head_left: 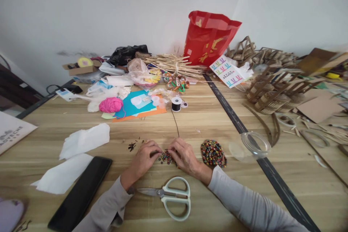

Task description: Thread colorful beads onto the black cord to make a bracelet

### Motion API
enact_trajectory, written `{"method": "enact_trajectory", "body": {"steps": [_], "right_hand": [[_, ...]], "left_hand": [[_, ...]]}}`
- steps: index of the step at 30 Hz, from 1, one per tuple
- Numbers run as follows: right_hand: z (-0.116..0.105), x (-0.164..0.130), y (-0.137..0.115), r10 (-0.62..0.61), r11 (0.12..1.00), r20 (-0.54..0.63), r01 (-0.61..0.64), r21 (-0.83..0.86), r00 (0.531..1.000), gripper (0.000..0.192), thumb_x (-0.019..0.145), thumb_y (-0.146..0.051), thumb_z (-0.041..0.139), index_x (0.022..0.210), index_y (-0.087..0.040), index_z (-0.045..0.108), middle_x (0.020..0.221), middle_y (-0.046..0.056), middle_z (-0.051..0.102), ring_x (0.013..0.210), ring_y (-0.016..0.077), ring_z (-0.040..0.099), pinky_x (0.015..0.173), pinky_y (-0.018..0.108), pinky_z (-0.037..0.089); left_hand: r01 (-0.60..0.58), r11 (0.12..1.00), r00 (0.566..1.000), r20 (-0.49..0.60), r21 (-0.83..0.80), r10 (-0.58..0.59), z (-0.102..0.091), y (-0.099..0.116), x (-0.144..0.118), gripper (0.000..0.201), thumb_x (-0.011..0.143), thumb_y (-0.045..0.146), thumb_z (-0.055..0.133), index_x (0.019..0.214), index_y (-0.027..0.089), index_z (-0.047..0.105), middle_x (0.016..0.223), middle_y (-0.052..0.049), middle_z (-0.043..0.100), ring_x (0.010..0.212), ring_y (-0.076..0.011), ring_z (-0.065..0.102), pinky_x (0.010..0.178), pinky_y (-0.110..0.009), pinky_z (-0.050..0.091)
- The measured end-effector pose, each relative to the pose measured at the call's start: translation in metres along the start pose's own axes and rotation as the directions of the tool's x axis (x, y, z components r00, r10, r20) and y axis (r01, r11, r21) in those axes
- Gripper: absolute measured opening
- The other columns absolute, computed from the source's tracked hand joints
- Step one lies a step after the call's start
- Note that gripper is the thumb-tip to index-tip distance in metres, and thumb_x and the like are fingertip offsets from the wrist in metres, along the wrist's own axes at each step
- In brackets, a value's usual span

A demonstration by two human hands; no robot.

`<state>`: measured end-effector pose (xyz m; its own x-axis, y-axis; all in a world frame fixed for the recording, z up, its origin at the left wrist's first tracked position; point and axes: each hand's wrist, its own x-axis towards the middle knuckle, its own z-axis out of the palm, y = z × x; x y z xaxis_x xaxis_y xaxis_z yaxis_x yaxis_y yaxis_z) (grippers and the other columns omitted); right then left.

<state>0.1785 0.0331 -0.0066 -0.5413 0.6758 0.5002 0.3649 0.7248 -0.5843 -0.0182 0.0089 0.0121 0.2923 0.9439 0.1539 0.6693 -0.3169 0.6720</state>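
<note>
Fingers of the left hand (143,159) and right hand (185,156) are pinched on a small cluster of strung beads (165,157) resting on the surface (244,195). A black thread (175,123) runs from there to its spool (176,104); a loose bead pile (213,153) lies just right, scissors (170,196) nearer the body.

A pair of pale green scissors (171,196) lies near the wooden table's (206,203) front edge, with a black phone (81,193) and white tissue sheets (81,141) toward its left side. Toward the back edge stand a red bag (208,38), a bundle of sticks (174,63) and a pink yarn ball (110,104) beside coloured paper sheets (136,110); cardboard baskets (272,87) crowd the right corner.
</note>
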Motion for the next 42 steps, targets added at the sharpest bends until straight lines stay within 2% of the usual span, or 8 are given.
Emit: {"method": "enact_trajectory", "body": {"steps": [6,12,17,26,30,36,42], "right_hand": [[0.000,0.001,0.000,0.008,1.000,-0.041,-0.007,0.009,0.999,0.011,0.091,-0.018,0.045,0.085,-0.018,0.054,0.079,0.006,0.057,0.075,0.0182,0.052,0.065,0.029,0.043],[0.001,0.001,-0.001,-0.023,1.000,0.012,0.023,0.016,1.000,0.010,0.092,-0.015,0.042,0.094,-0.019,0.051,0.095,0.009,0.061,0.089,0.0201,0.053,0.080,0.034,0.044],[0.000,0.002,-0.004,-0.057,0.996,0.085,0.062,-0.059,0.995,0.015,0.093,-0.014,0.037,0.089,-0.018,0.050,0.085,0.008,0.060,0.082,0.0197,0.052,0.078,0.035,0.042],[0.000,0.002,-0.005,-0.079,0.995,0.102,0.084,-0.048,0.992,0.016,0.093,-0.015,0.035,0.088,-0.018,0.050,0.080,0.007,0.059,0.077,0.0197,0.051,0.074,0.034,0.042],[0.001,0.000,-0.002,-0.058,0.998,0.049,0.057,0.014,0.997,0.013,0.093,-0.016,0.038,0.090,-0.019,0.050,0.080,0.007,0.059,0.077,0.0189,0.053,0.074,0.033,0.043],[0.004,-0.002,0.004,0.060,0.997,-0.038,-0.058,0.052,0.997,0.011,0.092,-0.018,0.042,0.087,-0.019,0.051,0.078,0.004,0.056,0.073,0.0167,0.051,0.067,0.028,0.042],[0.003,-0.002,0.001,0.004,0.998,-0.058,-0.001,0.061,0.998,0.010,0.092,-0.019,0.043,0.085,-0.019,0.051,0.077,0.004,0.054,0.073,0.0167,0.049,0.065,0.028,0.040]], "left_hand": [[-0.035,0.995,0.997,-0.076,-0.098,0.028,0.002,-0.003,0.002,0.011,0.079,0.017,0.061,0.072,0.018,0.069,0.074,-0.005,0.068,0.078,-0.0198,0.059,0.077,-0.031,0.045],[0.066,0.980,0.991,-0.103,-0.187,-0.087,0.004,0.001,0.000,0.009,0.078,0.020,0.061,0.075,0.018,0.069,0.078,-0.005,0.072,0.076,-0.0206,0.064,0.075,-0.031,0.047],[0.097,0.968,0.989,-0.088,-0.233,-0.120,0.004,0.003,-0.002,0.010,0.079,0.022,0.060,0.078,0.018,0.070,0.080,-0.005,0.073,0.078,-0.0203,0.065,0.075,-0.030,0.049],[0.112,0.961,0.985,-0.098,-0.254,-0.141,0.007,0.002,-0.003,0.008,0.077,0.020,0.062,0.075,0.018,0.069,0.076,-0.004,0.072,0.072,-0.0190,0.065,0.070,-0.028,0.050],[0.100,0.961,0.987,-0.100,-0.257,-0.129,0.008,0.002,-0.003,0.009,0.077,0.021,0.061,0.075,0.018,0.069,0.075,-0.004,0.072,0.071,-0.0187,0.064,0.069,-0.028,0.049],[0.129,0.941,0.984,-0.075,-0.312,-0.160,0.005,0.005,-0.001,0.010,0.076,0.020,0.061,0.075,0.017,0.070,0.076,-0.006,0.073,0.072,-0.0192,0.065,0.070,-0.028,0.049],[0.189,0.872,0.969,-0.061,-0.451,-0.241,0.007,0.002,0.000,0.010,0.073,0.023,0.064,0.071,0.015,0.069,0.069,-0.004,0.070,0.067,-0.0179,0.063,0.065,-0.027,0.050]]}}
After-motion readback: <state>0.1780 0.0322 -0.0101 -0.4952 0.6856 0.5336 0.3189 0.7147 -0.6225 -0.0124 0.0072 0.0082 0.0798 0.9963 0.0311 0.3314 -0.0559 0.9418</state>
